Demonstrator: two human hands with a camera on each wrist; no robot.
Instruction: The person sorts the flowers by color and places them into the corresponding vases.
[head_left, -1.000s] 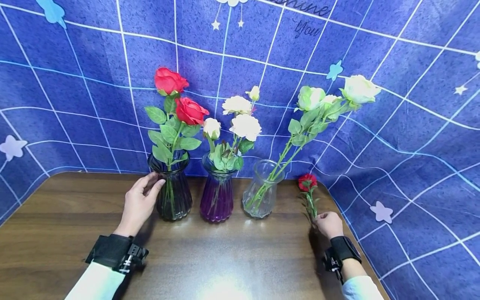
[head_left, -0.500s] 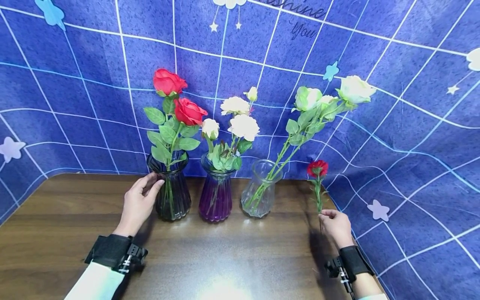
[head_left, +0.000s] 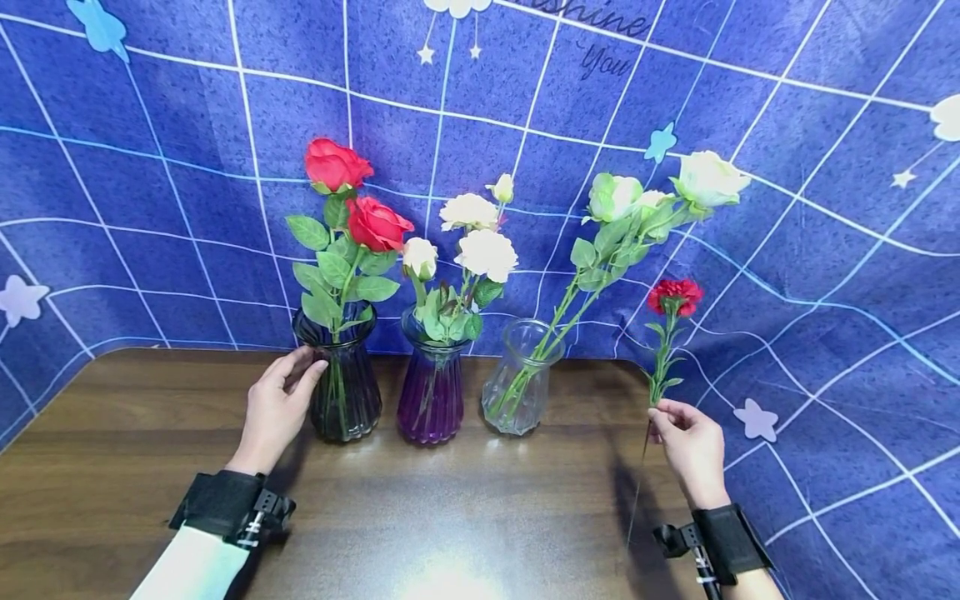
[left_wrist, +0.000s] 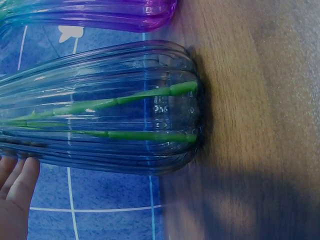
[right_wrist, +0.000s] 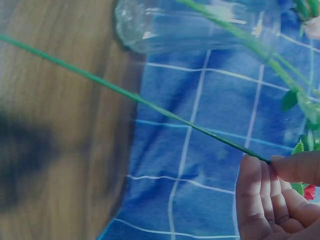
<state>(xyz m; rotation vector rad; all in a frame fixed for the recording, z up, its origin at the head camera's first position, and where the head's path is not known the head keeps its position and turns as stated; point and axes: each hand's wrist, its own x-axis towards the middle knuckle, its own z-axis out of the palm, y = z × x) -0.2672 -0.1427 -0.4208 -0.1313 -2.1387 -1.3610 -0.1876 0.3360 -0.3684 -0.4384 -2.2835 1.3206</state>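
In the head view, a red carnation point(head_left: 675, 297) stands nearly upright above the table's right side. My right hand point(head_left: 687, 446) pinches its stem between thumb and fingers. The thin bare stem point(right_wrist: 160, 111) runs down from the fingertips in the right wrist view. My left hand point(head_left: 279, 408) touches the left side of a dark glass vase point(head_left: 347, 400) near its neck, the fingers loosely extended. That vase holds two red roses point(head_left: 337, 167); their green stems point(left_wrist: 135, 136) show through the glass in the left wrist view.
A purple ribbed vase point(head_left: 431, 404) with white flowers point(head_left: 487, 254) stands beside the dark one. Right of it, a clear vase point(head_left: 517, 396) holds pale green-white roses point(head_left: 708, 179) leaning right. Blue gridded cloth point(head_left: 187, 200) hangs behind the wooden table point(head_left: 420, 517).
My right hand has lifted the carnation off the table, raising it and shifting right; the flower has come upright. My left hand has stayed at the dark vase.
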